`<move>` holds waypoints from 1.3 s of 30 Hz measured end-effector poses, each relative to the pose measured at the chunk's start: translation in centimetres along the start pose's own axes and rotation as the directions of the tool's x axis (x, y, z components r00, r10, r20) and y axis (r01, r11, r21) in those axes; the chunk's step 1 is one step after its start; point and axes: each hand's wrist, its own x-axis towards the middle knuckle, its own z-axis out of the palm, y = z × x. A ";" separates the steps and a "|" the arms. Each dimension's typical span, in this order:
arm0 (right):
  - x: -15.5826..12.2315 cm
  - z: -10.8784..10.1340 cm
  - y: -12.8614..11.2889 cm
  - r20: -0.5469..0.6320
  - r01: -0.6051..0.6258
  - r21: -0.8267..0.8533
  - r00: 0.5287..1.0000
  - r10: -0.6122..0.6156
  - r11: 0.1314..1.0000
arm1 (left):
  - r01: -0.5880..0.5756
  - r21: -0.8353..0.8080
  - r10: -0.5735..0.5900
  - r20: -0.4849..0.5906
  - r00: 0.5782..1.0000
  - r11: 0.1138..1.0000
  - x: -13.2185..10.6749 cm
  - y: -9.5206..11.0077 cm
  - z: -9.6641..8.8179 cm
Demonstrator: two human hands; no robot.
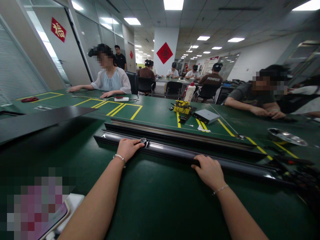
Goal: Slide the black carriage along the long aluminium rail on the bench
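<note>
The left hand (128, 149) has its thumb and index finger drawn narrow on a small round fitting (143, 141), which sits on the top of a long bar (172, 151). The right hand (210, 168) lies with bent fingers over the near edge of the same bar; whether it grips firmly cannot be told. On the near side, the green desk (160, 200) is open from the bar's edge back between the forearms. On the far side, room is limited: a second bar (180, 136) runs roughly parallel, just beside the first. The bar's left end projects a little past the left hand; its right end extends well past the right hand to a dark, blurred cluster (305, 180). The fitting is at the left hand's fingertips and well apart from the right hand. The long bar is dark and glossy, with a rounded upper surface that reflects light in streaks; the second bar is straight-edged and carries a duller, metallic-looking strip. Farther out, a flat dark panel (42, 120) occupies the left, a shiny round metal dish (287, 136) stands at the right, and a grey rectangular box (205, 116) rests beyond the bars, near yellow tape lines (136, 112).
</note>
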 end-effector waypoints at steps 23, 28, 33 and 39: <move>0.0 -0.1 -0.1 -0.011 0.002 -0.026 1.000 -0.003 1.000 | -0.041 0.069 0.043 -0.022 0.999 0.997 -0.2 0.8 0.0; 0.0 -0.1 -0.1 0.002 -0.002 -0.027 1.000 0.002 1.000 | -0.043 0.074 0.043 -0.007 0.999 0.996 -0.1 0.8 0.0; 0.0 -0.3 -0.2 0.014 0.000 -0.015 1.000 0.000 1.000 | -0.061 0.057 0.060 0.009 0.998 0.997 -0.1 0.7 0.1; 0.0 -0.3 -0.1 0.021 -0.002 -0.010 1.000 0.002 1.000 | -0.062 0.043 0.061 0.032 0.998 0.997 -0.2 0.7 0.0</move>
